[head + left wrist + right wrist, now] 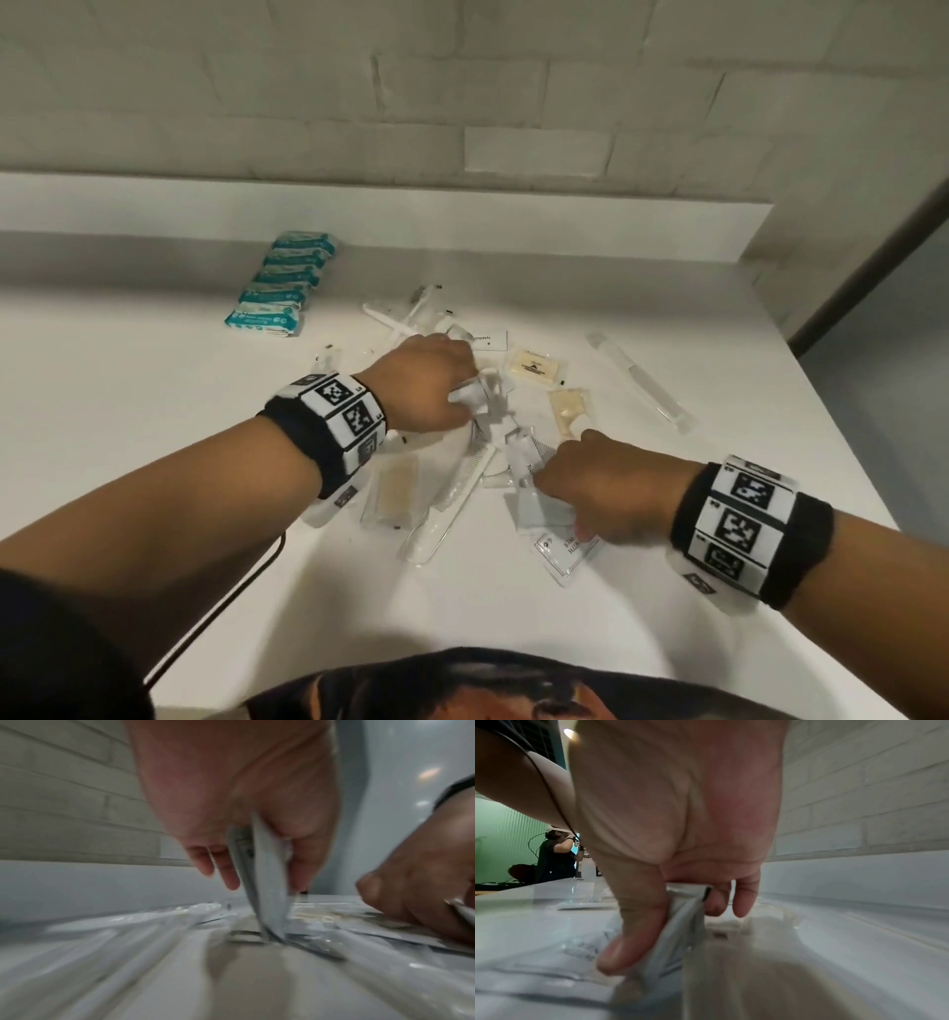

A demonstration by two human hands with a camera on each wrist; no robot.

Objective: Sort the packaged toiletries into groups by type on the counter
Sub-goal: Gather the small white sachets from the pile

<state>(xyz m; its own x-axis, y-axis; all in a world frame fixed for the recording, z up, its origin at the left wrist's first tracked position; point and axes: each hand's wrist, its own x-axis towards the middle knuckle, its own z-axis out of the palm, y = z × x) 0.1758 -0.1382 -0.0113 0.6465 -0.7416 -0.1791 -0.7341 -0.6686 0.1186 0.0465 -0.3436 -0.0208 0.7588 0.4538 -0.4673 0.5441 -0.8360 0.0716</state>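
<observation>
A heap of packaged toiletries (493, 437) lies mid-counter: white sachets, a wrapped comb (462, 478), wrapped toothbrushes (405, 318), soap bars. My left hand (436, 385) reaches into the heap and pinches thin white sachets (262, 874) between thumb and fingers, their lower edge touching the counter. My right hand (595, 483) is at the heap's near right and pinches a white sachet (680, 925) between thumb and fingers. A row of teal packets (282, 280) stands grouped at the back left.
The white counter (154, 411) ends at a raised ledge and brick wall behind. A long wrapped toothbrush (642, 383) lies apart at the right, near two soap packets (534, 367). The counter's right edge drops off. Another person (554, 858) stands far off.
</observation>
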